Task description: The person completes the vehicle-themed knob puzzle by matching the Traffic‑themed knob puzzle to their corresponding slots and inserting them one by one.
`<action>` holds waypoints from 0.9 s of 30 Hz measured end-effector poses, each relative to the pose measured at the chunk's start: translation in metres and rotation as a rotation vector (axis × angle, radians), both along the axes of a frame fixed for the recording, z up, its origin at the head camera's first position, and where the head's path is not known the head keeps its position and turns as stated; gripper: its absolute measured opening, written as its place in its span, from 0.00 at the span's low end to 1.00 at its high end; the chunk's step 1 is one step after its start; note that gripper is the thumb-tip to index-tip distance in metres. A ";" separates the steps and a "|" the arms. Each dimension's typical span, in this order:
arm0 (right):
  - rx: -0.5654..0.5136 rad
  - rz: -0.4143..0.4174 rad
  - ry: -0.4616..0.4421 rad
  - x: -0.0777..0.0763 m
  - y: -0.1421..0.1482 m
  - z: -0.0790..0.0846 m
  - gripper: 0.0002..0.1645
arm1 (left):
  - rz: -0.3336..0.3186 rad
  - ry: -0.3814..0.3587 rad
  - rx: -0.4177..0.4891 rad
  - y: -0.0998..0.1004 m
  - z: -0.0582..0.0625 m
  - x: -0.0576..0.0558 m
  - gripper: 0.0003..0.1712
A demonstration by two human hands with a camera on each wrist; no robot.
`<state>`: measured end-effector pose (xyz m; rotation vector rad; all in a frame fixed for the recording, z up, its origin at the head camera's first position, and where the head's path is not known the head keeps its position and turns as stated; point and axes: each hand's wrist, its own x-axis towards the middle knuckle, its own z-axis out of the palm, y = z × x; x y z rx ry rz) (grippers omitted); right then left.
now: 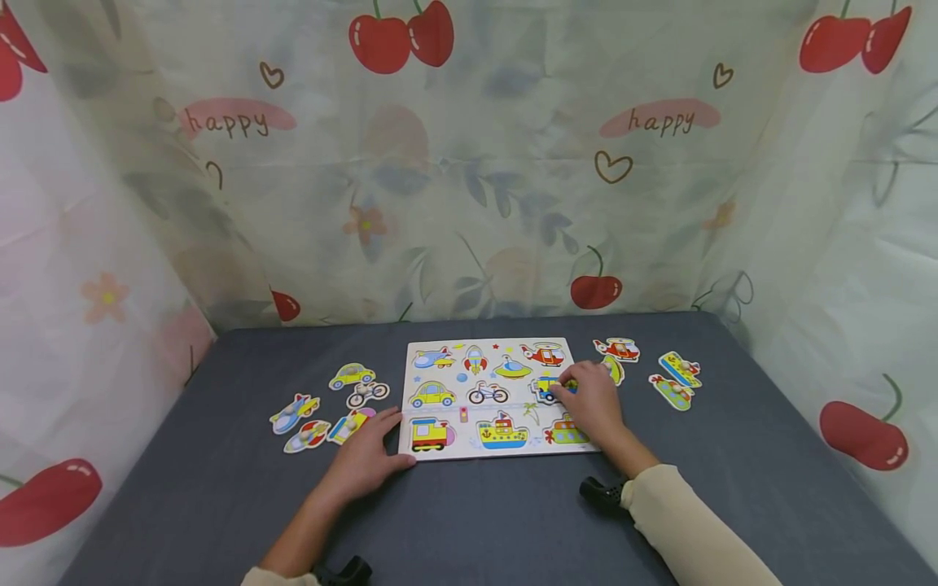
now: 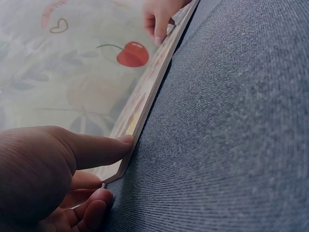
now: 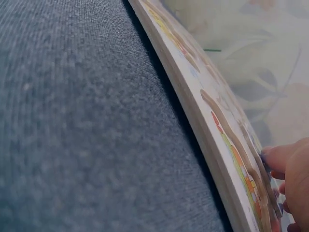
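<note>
A white wooden puzzle board (image 1: 469, 415) with pictures of vehicles lies on the table. At its near left corner my left hand (image 1: 369, 458) holds the edge. The left wrist view shows the thumb (image 2: 104, 150) along the front edge and the other fingers curled by the side. My right hand (image 1: 595, 400) reaches over the board's right side. Between thumb and fingertips it pinches a blue and yellow truck puzzle piece (image 1: 543, 390), at the truck picture in the middle row. The fingers partly cover that piece. Just below the right hand is the submarine picture (image 1: 564, 430).
Left of the board lie several loose pieces, among them a car (image 1: 352, 375), a bicycle (image 1: 368, 394), a plane (image 1: 295, 413) and a rocket (image 1: 306, 437). To the right are a helicopter (image 1: 617, 349), a ship (image 1: 680, 369) and a submarine piece (image 1: 671, 392). A printed curtain (image 1: 469, 203) encloses the table.
</note>
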<state>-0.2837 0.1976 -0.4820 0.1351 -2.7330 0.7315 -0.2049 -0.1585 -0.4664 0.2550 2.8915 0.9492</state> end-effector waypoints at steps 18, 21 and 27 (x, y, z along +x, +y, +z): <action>0.010 0.008 -0.006 0.000 -0.004 0.001 0.12 | 0.004 -0.004 0.006 0.000 0.001 0.000 0.42; 0.020 0.014 -0.004 0.000 -0.004 0.001 0.12 | 0.000 -0.006 0.006 0.000 0.001 0.001 0.42; 0.034 0.017 -0.005 0.001 -0.002 0.001 0.12 | 0.000 -0.011 0.002 0.000 0.002 0.002 0.42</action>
